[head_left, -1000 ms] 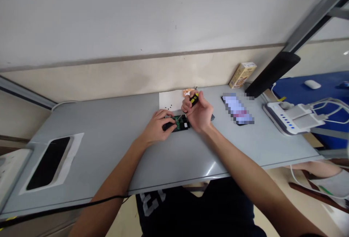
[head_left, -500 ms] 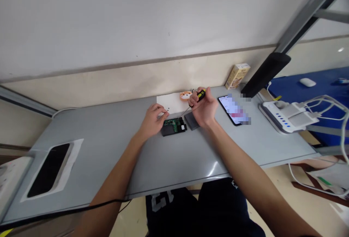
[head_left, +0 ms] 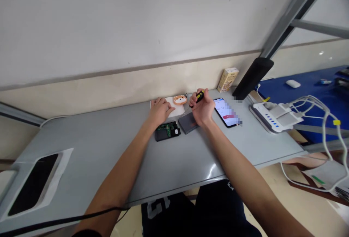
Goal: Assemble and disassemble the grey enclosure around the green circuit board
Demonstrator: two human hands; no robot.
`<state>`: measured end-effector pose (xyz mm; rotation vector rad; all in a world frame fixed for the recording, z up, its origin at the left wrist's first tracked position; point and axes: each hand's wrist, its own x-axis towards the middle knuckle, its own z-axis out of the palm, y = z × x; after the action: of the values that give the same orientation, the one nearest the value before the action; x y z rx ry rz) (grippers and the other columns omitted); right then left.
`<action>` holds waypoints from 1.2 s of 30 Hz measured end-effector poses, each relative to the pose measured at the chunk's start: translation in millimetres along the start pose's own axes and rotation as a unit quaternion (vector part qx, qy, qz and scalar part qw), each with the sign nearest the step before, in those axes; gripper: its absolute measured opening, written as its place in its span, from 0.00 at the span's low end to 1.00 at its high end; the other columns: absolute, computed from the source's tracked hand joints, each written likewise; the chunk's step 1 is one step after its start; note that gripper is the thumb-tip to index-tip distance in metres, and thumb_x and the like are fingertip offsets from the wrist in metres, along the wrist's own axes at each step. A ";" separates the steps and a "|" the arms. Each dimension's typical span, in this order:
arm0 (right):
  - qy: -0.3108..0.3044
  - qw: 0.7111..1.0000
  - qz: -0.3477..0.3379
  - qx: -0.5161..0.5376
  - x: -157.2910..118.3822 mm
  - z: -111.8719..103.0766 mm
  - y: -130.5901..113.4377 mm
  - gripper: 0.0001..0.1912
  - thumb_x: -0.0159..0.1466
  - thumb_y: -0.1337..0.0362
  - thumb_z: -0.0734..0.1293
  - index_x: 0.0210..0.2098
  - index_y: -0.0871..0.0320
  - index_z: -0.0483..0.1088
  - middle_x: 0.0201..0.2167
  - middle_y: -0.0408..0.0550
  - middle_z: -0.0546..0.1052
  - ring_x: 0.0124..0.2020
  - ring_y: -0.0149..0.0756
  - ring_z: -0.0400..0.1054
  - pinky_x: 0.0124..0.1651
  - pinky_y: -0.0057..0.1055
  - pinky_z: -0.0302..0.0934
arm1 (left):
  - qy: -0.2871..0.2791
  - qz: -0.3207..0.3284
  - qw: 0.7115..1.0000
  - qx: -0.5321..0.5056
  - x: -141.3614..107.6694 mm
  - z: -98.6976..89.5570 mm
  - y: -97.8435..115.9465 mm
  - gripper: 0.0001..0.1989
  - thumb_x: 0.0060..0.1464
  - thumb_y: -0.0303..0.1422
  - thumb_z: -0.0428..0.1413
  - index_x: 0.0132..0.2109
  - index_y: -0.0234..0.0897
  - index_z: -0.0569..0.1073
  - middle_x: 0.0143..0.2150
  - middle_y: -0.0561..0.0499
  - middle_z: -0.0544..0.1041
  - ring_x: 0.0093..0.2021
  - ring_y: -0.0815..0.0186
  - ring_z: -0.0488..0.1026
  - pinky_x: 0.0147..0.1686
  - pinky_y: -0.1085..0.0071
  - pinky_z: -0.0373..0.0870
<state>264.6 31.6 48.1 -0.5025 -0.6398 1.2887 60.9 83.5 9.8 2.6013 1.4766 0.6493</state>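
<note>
My right hand (head_left: 202, 107) is wrapped round a black and yellow screwdriver (head_left: 200, 96), its thin shaft pointing left and down. Under that hand lies a flat dark grey case (head_left: 188, 123). My left hand (head_left: 160, 111) is over the white paper (head_left: 173, 111) behind the open device; its fingers are bent and bunched, and whatever they pinch is hidden or too small to name. A black device with a green circuit board (head_left: 168, 131) lies open on the grey table, just in front of my left hand. An orange animal-face item (head_left: 180, 99) rests on the paper.
A lit phone (head_left: 225, 112) lies right of my right hand. Behind it stand a small carton (head_left: 228, 79) and a black cylinder (head_left: 253, 78). Farther right is a white power strip (head_left: 265, 117) with cables. A dark tablet-like object (head_left: 35, 184) lies at the far left.
My left hand has moved from the circuit board's edge back onto the white paper. My right hand still holds the screwdriver. The whole view has shifted slightly.
</note>
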 end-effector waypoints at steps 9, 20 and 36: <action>0.015 0.999 -0.010 -0.041 1.6 0.9 -26.2 0.19 0.70 0.44 0.61 0.33 0.51 0.61 0.23 0.39 0.59 0.21 0.32 0.55 0.27 0.32 0.60 | -0.076 0.039 0.994 -0.068 -88.5 -22.9 29.6 0.28 0.61 0.50 0.62 0.64 0.45 0.69 0.63 0.44 0.75 0.62 0.51 0.69 0.63 0.51 0.58; -0.001 0.987 -0.080 -0.140 -1.7 3.8 -33.9 0.16 0.69 0.47 0.64 0.33 0.51 0.61 0.24 0.40 0.61 0.23 0.32 0.54 0.28 0.32 0.57 | -0.024 -0.003 0.993 -0.112 -96.6 -21.2 24.2 0.30 0.56 0.44 0.67 0.63 0.48 0.70 0.57 0.46 0.78 0.59 0.51 0.72 0.64 0.50 0.59; -0.252 0.768 0.027 -0.588 -4.1 -42.4 -22.3 0.19 0.58 0.63 0.77 0.48 0.51 0.76 0.41 0.48 0.74 0.29 0.33 0.66 0.34 0.33 0.60 | -0.088 0.175 0.977 -0.088 -116.1 -30.0 73.0 0.32 0.55 0.55 0.64 0.62 0.46 0.72 0.51 0.45 0.79 0.55 0.51 0.72 0.63 0.49 0.57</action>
<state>308.9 23.2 31.4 -1.2035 -1.9396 0.9260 55.8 -56.4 19.6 2.7149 0.8776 0.5305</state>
